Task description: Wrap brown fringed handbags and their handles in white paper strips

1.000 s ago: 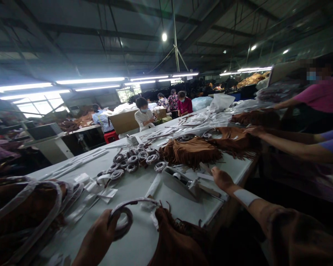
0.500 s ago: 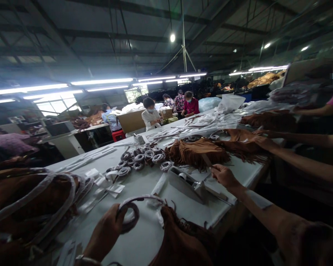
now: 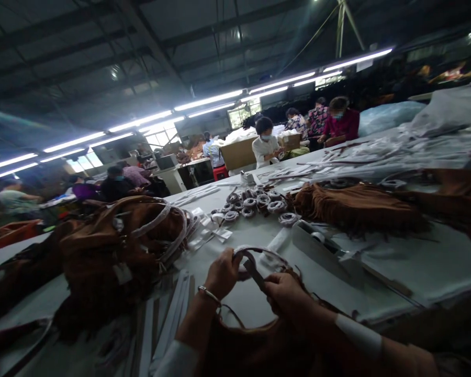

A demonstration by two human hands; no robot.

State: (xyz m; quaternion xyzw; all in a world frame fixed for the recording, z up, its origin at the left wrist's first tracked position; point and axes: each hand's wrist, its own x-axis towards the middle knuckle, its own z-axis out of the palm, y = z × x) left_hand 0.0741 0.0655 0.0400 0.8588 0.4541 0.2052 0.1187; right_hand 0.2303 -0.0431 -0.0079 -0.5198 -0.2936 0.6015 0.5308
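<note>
Brown bag (image 3: 100, 238) at left, wrapped coils (image 3: 248, 202) and tape dispenser (image 3: 324, 256) beyond, left hand (image 3: 222, 275) gripping coiled strap (image 3: 250, 255), right hand (image 3: 286, 293) pinching flat strip (image 3: 253, 274) close by

Rows of tube lights (image 3: 209, 100) glow overhead. A person in a white shirt (image 3: 264, 151) is just beside a cardboard box (image 3: 238, 155), with a red stool (image 3: 220, 173) near its left end.

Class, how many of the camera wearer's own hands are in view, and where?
2: the left hand grips the coiled strap; the right hand, beside it, holds the flat strip. Neither is wholly hidden.
</note>
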